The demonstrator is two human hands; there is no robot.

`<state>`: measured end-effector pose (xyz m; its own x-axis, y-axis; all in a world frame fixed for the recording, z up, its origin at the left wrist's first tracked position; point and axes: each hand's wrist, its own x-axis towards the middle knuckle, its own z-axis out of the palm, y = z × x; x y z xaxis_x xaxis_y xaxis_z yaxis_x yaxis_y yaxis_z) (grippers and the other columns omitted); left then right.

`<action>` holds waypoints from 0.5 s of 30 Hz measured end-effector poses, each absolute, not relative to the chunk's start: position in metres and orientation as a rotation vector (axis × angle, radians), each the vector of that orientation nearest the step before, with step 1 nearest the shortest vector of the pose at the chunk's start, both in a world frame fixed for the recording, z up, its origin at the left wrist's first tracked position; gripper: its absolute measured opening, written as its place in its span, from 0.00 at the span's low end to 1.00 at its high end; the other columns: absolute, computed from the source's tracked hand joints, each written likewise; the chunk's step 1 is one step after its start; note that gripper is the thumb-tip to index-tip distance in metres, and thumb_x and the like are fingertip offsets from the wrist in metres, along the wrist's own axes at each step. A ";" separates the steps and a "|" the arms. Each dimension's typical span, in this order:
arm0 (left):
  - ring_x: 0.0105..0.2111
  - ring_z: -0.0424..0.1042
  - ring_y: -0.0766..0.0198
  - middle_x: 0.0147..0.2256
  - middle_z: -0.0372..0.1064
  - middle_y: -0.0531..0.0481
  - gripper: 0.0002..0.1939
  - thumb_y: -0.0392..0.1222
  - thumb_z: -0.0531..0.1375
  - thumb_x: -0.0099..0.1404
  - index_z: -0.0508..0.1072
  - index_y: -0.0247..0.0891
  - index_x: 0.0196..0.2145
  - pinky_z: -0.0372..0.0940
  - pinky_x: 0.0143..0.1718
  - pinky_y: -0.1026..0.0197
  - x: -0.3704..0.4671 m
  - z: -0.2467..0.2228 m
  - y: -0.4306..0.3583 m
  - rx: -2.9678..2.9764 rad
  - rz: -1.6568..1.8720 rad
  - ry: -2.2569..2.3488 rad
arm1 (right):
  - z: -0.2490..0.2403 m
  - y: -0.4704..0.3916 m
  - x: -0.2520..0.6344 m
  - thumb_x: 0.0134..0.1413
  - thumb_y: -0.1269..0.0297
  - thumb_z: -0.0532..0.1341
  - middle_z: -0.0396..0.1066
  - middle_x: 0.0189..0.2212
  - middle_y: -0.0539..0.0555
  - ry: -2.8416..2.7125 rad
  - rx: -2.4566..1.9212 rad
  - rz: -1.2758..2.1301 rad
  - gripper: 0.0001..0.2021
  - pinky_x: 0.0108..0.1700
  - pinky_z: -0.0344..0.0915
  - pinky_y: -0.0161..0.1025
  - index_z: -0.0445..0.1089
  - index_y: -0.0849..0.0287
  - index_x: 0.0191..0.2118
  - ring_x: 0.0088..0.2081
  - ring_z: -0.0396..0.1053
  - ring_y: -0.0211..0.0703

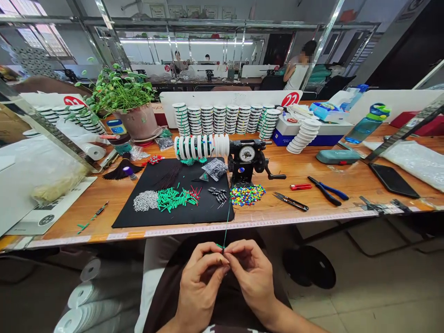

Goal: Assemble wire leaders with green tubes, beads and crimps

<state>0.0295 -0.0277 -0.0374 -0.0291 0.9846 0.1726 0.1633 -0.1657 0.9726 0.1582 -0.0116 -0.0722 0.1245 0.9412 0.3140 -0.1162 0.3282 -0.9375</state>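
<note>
My left hand [201, 277] and my right hand [251, 273] meet in front of the table edge, above my lap. Both are closed, thumb against forefinger, on the end of a thin green line [227, 219]. A short green tube [219, 245] sticks out at the left fingertips; the rest of what they pinch is too small to make out. From the fingers the line rises taut toward the hand-cranked winder [247, 159]. Beyond the hands, a black mat [138, 219] carries green tubes [173, 199], silvery small parts [145, 201] and dark oval pieces [218, 194].
Multicoloured beads [248, 195] lie below the winder, which bears white spools [201, 147]. To the right are thread snips [290, 201], a red lighter-like item [300, 187] and blue-handled pliers [328, 190]. A finished-looking green piece [93, 217] lies left. Stacked spools [219, 121] line the back.
</note>
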 end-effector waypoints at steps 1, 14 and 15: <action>0.35 0.75 0.62 0.39 0.70 0.47 0.04 0.43 0.65 0.65 0.81 0.45 0.34 0.73 0.31 0.66 0.030 -0.038 -0.029 1.444 1.297 1.275 | -0.073 -0.013 0.158 0.60 0.68 0.67 0.75 0.31 0.53 -1.163 -0.906 0.951 0.03 0.36 0.75 0.34 0.72 0.58 0.37 0.33 0.76 0.41; 0.33 0.74 0.63 0.37 0.70 0.49 0.08 0.37 0.64 0.66 0.82 0.49 0.39 0.71 0.31 0.67 0.026 -0.044 -0.038 1.603 1.318 1.282 | -0.071 -0.024 0.159 0.60 0.76 0.63 0.75 0.32 0.52 -1.213 -0.824 0.863 0.07 0.38 0.74 0.33 0.71 0.55 0.37 0.35 0.75 0.39; 0.33 0.74 0.63 0.36 0.70 0.49 0.08 0.37 0.64 0.66 0.82 0.48 0.39 0.71 0.31 0.67 0.025 -0.045 -0.039 1.607 1.318 1.274 | -0.072 -0.025 0.159 0.60 0.76 0.63 0.75 0.32 0.52 -1.218 -0.822 0.868 0.07 0.38 0.74 0.33 0.71 0.55 0.37 0.35 0.75 0.39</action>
<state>0.0253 -0.0390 -0.0445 0.0039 0.9570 0.2899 0.2574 -0.2811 0.9245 0.1591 -0.0246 -0.0716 0.1279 0.8940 0.4294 -0.1135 0.4433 -0.8892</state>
